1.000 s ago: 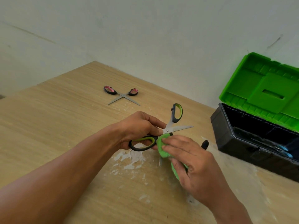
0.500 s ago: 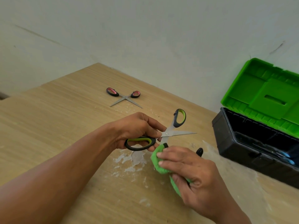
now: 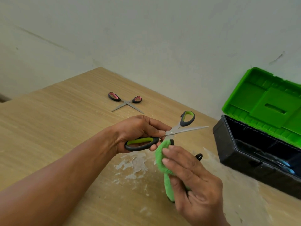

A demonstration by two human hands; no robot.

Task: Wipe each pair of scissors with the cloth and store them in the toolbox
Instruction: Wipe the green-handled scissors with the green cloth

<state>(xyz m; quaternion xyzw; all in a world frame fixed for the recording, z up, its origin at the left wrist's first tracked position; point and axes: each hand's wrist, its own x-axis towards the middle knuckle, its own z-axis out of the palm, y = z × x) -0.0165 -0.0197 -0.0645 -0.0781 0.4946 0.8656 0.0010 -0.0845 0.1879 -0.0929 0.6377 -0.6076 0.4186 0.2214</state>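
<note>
Broad tabletop (image 3: 48, 136) gives room leftward; pink scissors (image 3: 126, 102) lie ahead, and the open toolbox (image 3: 252, 168) walls the right.

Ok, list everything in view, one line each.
green scissors: one, green and black handles, blades open, held above the table
cloth: one, green, over the lower blade
pink scissors: one, pink and black handles, blades open, far side of the table
toolbox: one, black with open green lid, right side of the table
blue-handled tool: one seen, inside the toolbox, kind unclear
table: one, light wood, white smears
left hand: grips the green scissors' handle
right hand: pinches the cloth
</note>
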